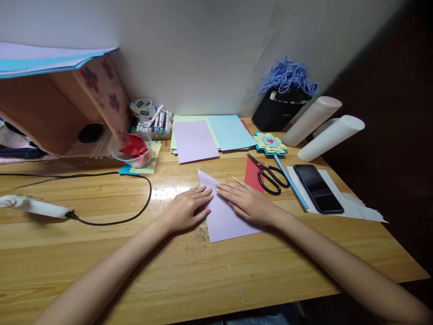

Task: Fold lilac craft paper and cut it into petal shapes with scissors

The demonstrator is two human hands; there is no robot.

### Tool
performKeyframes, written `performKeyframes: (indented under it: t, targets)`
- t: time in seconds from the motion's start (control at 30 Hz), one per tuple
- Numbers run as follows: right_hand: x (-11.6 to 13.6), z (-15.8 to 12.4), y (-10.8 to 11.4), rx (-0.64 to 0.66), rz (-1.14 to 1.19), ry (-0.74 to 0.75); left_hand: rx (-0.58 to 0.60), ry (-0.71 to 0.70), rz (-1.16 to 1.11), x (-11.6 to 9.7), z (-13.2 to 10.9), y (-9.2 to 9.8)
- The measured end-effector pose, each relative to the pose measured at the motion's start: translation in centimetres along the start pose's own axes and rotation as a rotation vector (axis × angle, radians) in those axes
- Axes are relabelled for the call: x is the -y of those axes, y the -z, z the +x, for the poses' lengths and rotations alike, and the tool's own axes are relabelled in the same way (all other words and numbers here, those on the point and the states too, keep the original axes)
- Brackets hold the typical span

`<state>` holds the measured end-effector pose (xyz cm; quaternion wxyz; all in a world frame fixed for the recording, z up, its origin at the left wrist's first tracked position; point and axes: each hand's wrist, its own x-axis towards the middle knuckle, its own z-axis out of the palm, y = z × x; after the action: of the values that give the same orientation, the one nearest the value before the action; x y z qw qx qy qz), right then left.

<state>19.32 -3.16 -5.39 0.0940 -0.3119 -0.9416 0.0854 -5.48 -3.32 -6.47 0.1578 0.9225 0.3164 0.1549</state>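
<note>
A lilac sheet of paper lies on the wooden desk, folded so its far end forms a point. My left hand rests flat on the sheet's left edge, fingers stretched out toward the fold. My right hand lies flat on the sheet's right part, fingers extended and pointing left, fingertips nearly meeting those of the left hand. Neither hand grips anything.
Black scissors lie on a red paper piece right of my hands, then a phone on white paper. Stacked coloured sheets, markers, a bowl with red paper, a glue gun and cable surround.
</note>
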Motion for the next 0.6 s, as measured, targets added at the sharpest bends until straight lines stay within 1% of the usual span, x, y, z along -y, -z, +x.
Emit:
performKeyframes:
  t: [0.07, 0.13, 0.23, 0.4, 0.6]
  targets:
    - [-0.3, 1.7, -0.7, 0.060, 0.016, 0.033, 0.004, 0.001, 0.000, 0.0, 0.0, -0.1]
    - [-0.8, 2.5, -1.2, 0.080, 0.021, 0.022, 0.006, 0.003, -0.008, 0.0, -0.1, -0.1]
    - [-1.3, 2.5, -1.6, 0.073, 0.042, -0.001, 0.005, 0.000, -0.025, -0.1, -0.1, 0.0]
    - [-1.5, 2.6, -1.6, 0.072, 0.116, -0.061, -0.011, 0.000, -0.035, -0.1, -0.3, 0.0]
    - [-2.0, 4.0, -1.8, 0.017, 0.203, -0.023, -0.036, 0.001, -0.042, 0.1, -0.5, -0.4]
